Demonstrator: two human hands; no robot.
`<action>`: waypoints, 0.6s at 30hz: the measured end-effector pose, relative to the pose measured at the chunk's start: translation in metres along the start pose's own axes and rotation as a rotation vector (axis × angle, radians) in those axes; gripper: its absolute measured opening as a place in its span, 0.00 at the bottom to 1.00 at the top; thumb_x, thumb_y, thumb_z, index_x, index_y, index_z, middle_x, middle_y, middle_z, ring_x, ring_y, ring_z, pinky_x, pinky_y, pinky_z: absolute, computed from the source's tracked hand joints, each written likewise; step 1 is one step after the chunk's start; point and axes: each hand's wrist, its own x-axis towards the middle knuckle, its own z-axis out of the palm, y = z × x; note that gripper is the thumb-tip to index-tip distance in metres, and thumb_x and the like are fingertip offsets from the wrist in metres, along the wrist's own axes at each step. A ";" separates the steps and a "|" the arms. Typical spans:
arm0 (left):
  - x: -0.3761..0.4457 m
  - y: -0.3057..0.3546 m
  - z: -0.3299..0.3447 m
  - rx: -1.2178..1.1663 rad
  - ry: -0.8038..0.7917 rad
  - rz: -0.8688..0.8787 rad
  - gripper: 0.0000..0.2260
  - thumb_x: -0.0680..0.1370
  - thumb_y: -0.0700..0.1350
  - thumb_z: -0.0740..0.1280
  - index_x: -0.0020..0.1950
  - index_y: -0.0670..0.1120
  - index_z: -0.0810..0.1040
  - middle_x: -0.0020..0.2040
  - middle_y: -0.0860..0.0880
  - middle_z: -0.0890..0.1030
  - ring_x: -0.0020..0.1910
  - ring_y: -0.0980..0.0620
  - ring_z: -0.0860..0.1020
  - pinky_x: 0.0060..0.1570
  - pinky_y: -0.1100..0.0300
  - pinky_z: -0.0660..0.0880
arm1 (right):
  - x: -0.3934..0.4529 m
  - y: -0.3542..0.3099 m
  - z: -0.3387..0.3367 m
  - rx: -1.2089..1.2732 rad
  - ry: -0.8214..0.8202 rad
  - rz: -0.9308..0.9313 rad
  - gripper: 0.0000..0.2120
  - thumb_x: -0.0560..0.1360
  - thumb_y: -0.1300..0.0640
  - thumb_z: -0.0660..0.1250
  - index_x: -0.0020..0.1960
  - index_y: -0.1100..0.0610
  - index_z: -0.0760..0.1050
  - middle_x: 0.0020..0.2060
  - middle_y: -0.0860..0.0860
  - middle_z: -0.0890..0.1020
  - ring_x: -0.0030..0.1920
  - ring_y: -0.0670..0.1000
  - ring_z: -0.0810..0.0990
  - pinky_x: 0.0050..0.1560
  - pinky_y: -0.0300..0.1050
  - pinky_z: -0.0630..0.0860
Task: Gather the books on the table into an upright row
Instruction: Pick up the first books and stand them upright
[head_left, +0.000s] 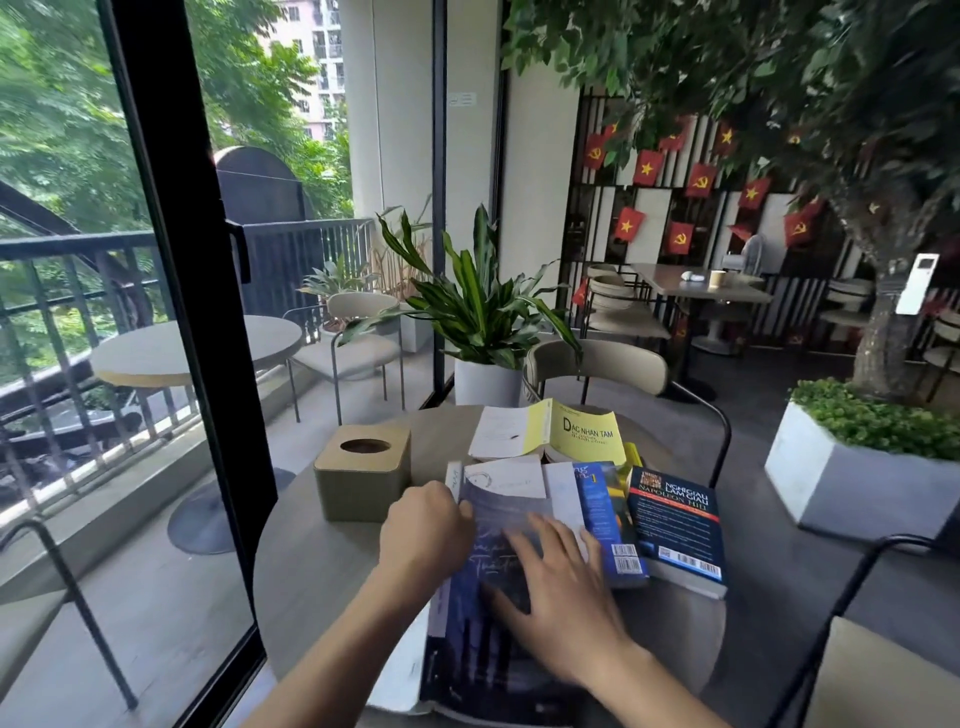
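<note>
Books lie flat, none upright yet: the gathering has barely begun.

At six o'clock, the right hand (558, 587) presses flat, fingers spread, on the glossy dark-covered book (498, 613); the left hand (423, 525) has its grip curled on that book's left edge. At three o'clock of it lie the blue paperback (605, 519) and the navy paperback (678, 525), barcodes up. At twelve o'clock, the yellow book (587, 434) lies splayed open. At ten o'clock stands a boxy tissue holder (358, 475) on the round matte desk (322, 561).
</note>
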 end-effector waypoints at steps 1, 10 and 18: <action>-0.004 -0.003 -0.009 -0.034 0.050 0.004 0.13 0.80 0.50 0.59 0.44 0.41 0.75 0.51 0.38 0.81 0.50 0.37 0.78 0.46 0.51 0.74 | 0.001 -0.004 -0.003 0.023 0.005 -0.026 0.31 0.73 0.31 0.52 0.65 0.48 0.73 0.63 0.51 0.77 0.67 0.54 0.72 0.66 0.53 0.55; -0.047 -0.010 -0.079 -0.183 0.657 0.301 0.17 0.80 0.49 0.62 0.35 0.48 0.59 0.28 0.47 0.70 0.33 0.37 0.75 0.33 0.55 0.57 | 0.034 -0.049 -0.027 0.638 -0.238 -0.073 0.33 0.77 0.42 0.62 0.78 0.45 0.52 0.62 0.47 0.78 0.51 0.45 0.81 0.55 0.43 0.76; -0.034 -0.038 -0.024 -0.222 0.842 0.430 0.13 0.79 0.49 0.60 0.39 0.43 0.72 0.28 0.50 0.70 0.25 0.46 0.71 0.30 0.63 0.54 | 0.065 -0.063 -0.011 0.634 -0.194 -0.047 0.39 0.75 0.50 0.66 0.78 0.43 0.47 0.68 0.46 0.75 0.60 0.51 0.79 0.58 0.51 0.77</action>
